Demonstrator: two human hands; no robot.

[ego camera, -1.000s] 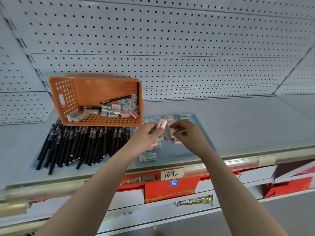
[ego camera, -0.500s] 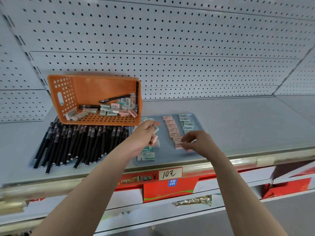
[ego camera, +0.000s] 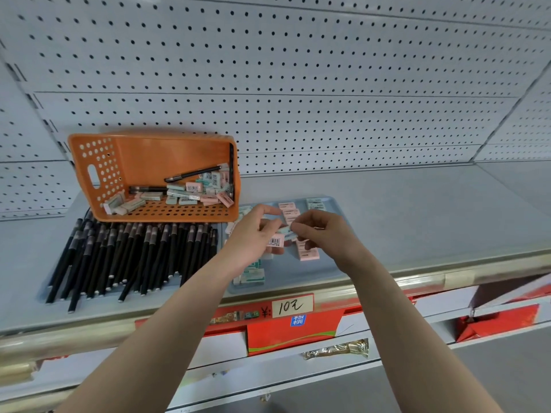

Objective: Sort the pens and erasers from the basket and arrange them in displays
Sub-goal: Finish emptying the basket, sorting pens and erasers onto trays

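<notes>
An orange basket lies tipped on the shelf at the left, with several erasers and two black pens inside. In front of it a row of black pens lies on a grey tray. To the right a second grey tray carries a column of pink erasers and some green ones. My left hand grips a small bunch of erasers above this tray. My right hand pinches the end of a green eraser held in that bunch.
A white pegboard wall backs the grey shelf. The shelf's front rail carries a handwritten price tag. Red boxes sit on the shelf below. More green erasers lie at the tray's near left corner.
My right hand set a pink eraser down at the near end of the pink column, then rose back to my left hand. It now pinches a green eraser there.
</notes>
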